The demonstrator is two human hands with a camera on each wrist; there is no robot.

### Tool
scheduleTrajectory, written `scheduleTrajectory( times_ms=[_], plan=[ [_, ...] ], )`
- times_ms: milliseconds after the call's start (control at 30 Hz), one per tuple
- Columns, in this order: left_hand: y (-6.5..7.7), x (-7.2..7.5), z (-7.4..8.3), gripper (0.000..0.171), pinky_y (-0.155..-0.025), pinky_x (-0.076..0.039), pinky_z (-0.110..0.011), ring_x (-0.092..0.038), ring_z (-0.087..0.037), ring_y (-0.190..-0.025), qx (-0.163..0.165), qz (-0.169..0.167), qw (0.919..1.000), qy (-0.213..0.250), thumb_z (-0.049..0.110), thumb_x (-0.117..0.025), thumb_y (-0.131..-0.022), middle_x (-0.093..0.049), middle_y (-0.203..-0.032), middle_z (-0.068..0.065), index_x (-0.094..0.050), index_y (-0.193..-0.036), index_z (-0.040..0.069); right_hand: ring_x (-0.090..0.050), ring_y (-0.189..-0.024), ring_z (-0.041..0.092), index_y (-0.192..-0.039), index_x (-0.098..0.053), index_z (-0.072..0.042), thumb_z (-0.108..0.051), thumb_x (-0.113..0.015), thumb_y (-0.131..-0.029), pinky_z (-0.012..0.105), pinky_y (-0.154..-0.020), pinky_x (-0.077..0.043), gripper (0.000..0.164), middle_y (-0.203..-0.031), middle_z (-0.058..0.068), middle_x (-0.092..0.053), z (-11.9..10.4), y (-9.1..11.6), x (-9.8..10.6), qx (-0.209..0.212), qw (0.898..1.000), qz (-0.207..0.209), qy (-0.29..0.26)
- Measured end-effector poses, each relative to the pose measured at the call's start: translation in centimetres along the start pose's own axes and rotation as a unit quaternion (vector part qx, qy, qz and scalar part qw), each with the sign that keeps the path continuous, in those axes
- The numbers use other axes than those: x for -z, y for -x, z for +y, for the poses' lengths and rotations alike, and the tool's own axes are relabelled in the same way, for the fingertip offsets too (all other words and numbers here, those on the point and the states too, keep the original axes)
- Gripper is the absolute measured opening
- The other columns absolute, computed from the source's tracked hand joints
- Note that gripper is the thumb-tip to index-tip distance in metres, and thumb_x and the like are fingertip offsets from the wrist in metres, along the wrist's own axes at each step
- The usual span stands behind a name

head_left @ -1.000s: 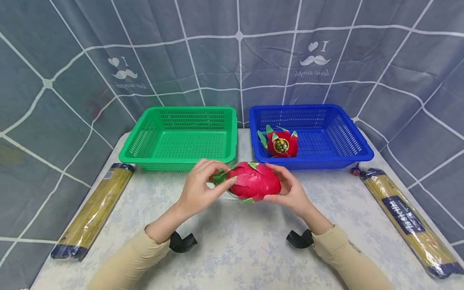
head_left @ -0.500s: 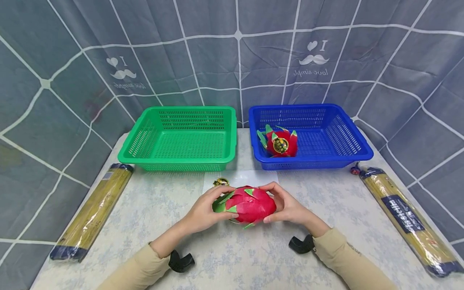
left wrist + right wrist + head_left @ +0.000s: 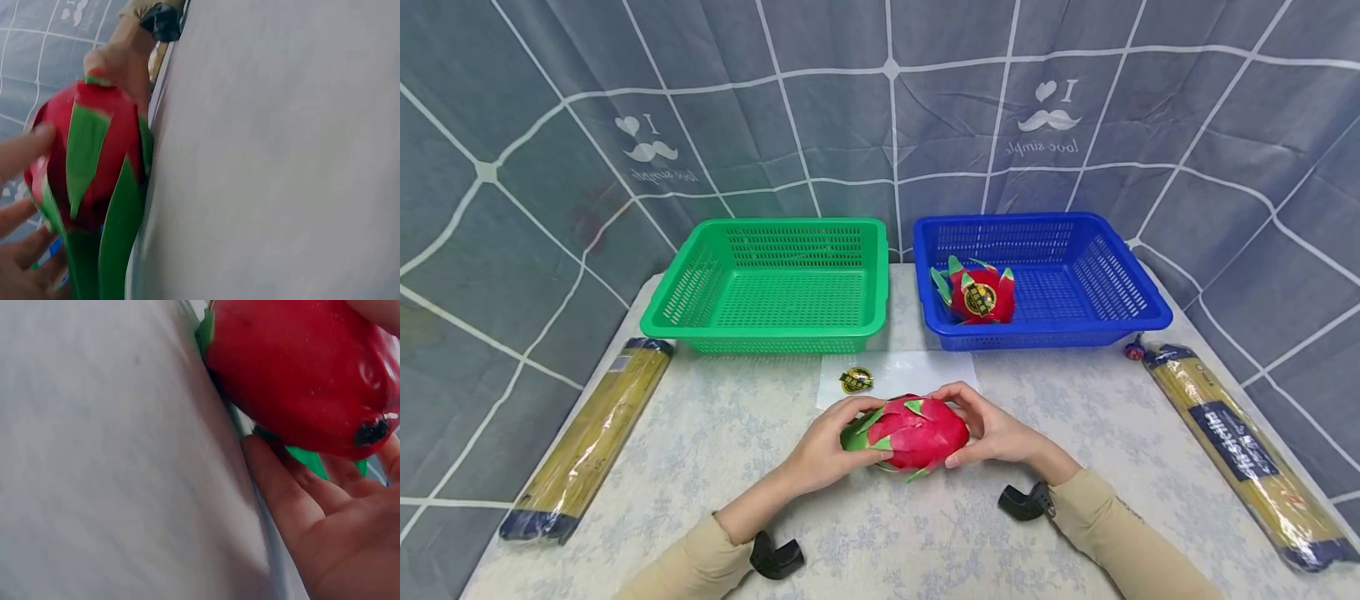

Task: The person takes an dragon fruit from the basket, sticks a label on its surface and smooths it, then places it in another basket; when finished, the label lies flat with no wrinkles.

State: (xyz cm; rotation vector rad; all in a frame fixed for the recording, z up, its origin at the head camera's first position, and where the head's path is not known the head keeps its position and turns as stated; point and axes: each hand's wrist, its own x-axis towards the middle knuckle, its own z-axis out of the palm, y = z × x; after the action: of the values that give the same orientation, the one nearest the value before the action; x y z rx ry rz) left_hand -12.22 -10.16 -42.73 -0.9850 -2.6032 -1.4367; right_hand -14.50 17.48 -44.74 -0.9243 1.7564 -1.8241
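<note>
Fingers of left hand [image 3: 829, 448] and right hand [image 3: 997, 432] curled round red dragon fruit [image 3: 917, 435]; held well inside side edges of table [image 3: 887, 542]; second fruit [image 3: 992, 296] seen in blue basket [image 3: 1060, 337], near left corner.

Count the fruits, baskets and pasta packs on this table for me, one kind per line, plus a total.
Fruits: 2, the held fruit between the left hand and right hand, and the other fruit in the blue basket
Baskets: 2, that one and the green basket
Pasta packs: 2, the left pack and right pack
Total: 6
</note>
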Motion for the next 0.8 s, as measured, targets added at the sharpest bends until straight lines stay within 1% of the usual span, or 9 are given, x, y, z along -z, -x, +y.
scheduleTrajectory(
  times_ms=[100, 167, 233, 300, 400, 467, 533, 667, 800],
  plan=[
    [-0.2, 0.8, -0.4, 0.055, -0.082, -0.044, -0.032, -0.05, -0.011, -0.103, -0.012, -0.038, 0.9991, 0.017, 0.038, -0.074, -0.071, -0.052, -0.116, 0.011, -0.051, -0.119, 0.022, -0.034, -0.12, 0.03, -0.132, -0.026, -0.002, 0.001, -0.07, -0.073, 0.037, -0.091, -0.04, 0.073, -0.132, 0.017, -0.031, -0.4, -0.2, 0.7, -0.023, 0.999, -0.019, 0.016],
    [-0.3, 1.6, -0.7, 0.053, -0.081, -0.045, -0.033, -0.052, -0.014, -0.101, -0.018, -0.061, 0.9972, 0.04, 0.034, -0.073, -0.072, -0.054, -0.115, 0.007, -0.052, -0.119, 0.019, -0.037, -0.119, 0.033, -0.134, -0.026, -0.002, -0.002, -0.064, -0.08, 0.037, -0.09, -0.04, 0.066, -0.133, 0.019, -0.032, -0.7, -0.4, 1.4, -0.034, 0.999, -0.023, 0.034],
    [-0.6, 2.5, -1.0, 0.046, -0.081, -0.045, -0.035, -0.054, -0.019, -0.099, -0.018, -0.068, 0.9951, 0.07, 0.026, -0.072, -0.076, -0.056, -0.113, 0.0, -0.054, -0.117, 0.014, -0.041, -0.117, 0.033, -0.133, -0.031, -0.002, -0.007, -0.057, -0.086, 0.037, -0.089, -0.041, 0.054, -0.132, 0.02, -0.035, -1.2, -0.7, 2.1, -0.047, 0.997, -0.01, 0.057],
    [-0.9, 3.4, -1.0, 0.038, -0.08, -0.045, -0.038, -0.055, -0.024, -0.097, -0.004, -0.05, 0.9948, 0.088, 0.017, -0.068, -0.08, -0.058, -0.11, -0.008, -0.056, -0.114, 0.006, -0.046, -0.113, 0.033, -0.13, -0.038, -0.002, -0.014, -0.052, -0.091, 0.038, -0.089, -0.041, 0.043, -0.129, 0.02, -0.04, -1.7, -1.5, 2.7, -0.064, 0.995, 0.007, 0.074],
    [-1.4, 4.4, -0.9, 0.026, -0.079, -0.045, -0.039, -0.056, -0.028, -0.094, 0.042, 0.003, 0.994, 0.101, 0.007, -0.061, -0.084, -0.059, -0.105, -0.017, -0.057, -0.109, -0.002, -0.05, -0.109, 0.03, -0.123, -0.047, -0.001, -0.021, -0.048, -0.093, 0.04, -0.087, -0.043, 0.036, -0.123, 0.022, -0.046, -2.1, -3.2, 3.3, -0.093, 0.992, 0.021, 0.085],
    [-1.5, 4.7, -1.2, 0.024, -0.078, -0.045, -0.037, -0.057, -0.029, -0.091, 0.073, 0.038, 0.9912, 0.104, 0.005, -0.058, -0.086, -0.06, -0.101, -0.02, -0.057, -0.106, -0.007, -0.052, -0.107, 0.03, -0.12, -0.049, -0.001, -0.022, -0.048, -0.093, 0.042, -0.086, -0.043, 0.034, -0.121, 0.024, -0.046, -2.2, -4.5, 3.5, -0.102, 0.991, 0.009, 0.091],
    [-1.5, 4.8, -2.0, 0.023, -0.079, -0.045, -0.034, -0.057, -0.029, -0.09, 0.098, 0.06, 0.9874, 0.109, 0.005, -0.057, -0.086, -0.06, -0.099, -0.021, -0.057, -0.105, -0.009, -0.054, -0.105, 0.028, -0.118, -0.051, -0.001, -0.022, -0.049, -0.093, 0.041, -0.085, -0.044, 0.033, -0.12, 0.023, -0.048, -2.0, -5.8, 3.6, -0.106, 0.989, -0.006, 0.106],
    [-1.4, 4.6, -3.3, 0.022, -0.079, -0.045, -0.029, -0.058, -0.028, -0.089, 0.12, 0.064, 0.9839, 0.116, 0.005, -0.057, -0.086, -0.061, -0.097, -0.019, -0.057, -0.103, -0.01, -0.054, -0.103, 0.025, -0.118, -0.053, -0.002, -0.02, -0.05, -0.092, 0.038, -0.083, -0.046, 0.031, -0.119, 0.021, -0.05, -1.5, -7.8, 3.6, -0.102, 0.985, -0.036, 0.133],
    [-1.4, 4.5, -4.0, 0.022, -0.077, -0.046, -0.026, -0.059, -0.025, -0.088, 0.132, 0.053, 0.9835, 0.111, 0.007, -0.058, -0.086, -0.062, -0.097, -0.017, -0.058, -0.103, -0.008, -0.054, -0.102, 0.025, -0.119, -0.051, 0.002, -0.018, -0.051, -0.091, 0.037, -0.082, -0.046, 0.034, -0.121, 0.02, -0.05, -1.0, -9.4, 3.3, -0.109, 0.984, -0.052, 0.13]
  ],
)
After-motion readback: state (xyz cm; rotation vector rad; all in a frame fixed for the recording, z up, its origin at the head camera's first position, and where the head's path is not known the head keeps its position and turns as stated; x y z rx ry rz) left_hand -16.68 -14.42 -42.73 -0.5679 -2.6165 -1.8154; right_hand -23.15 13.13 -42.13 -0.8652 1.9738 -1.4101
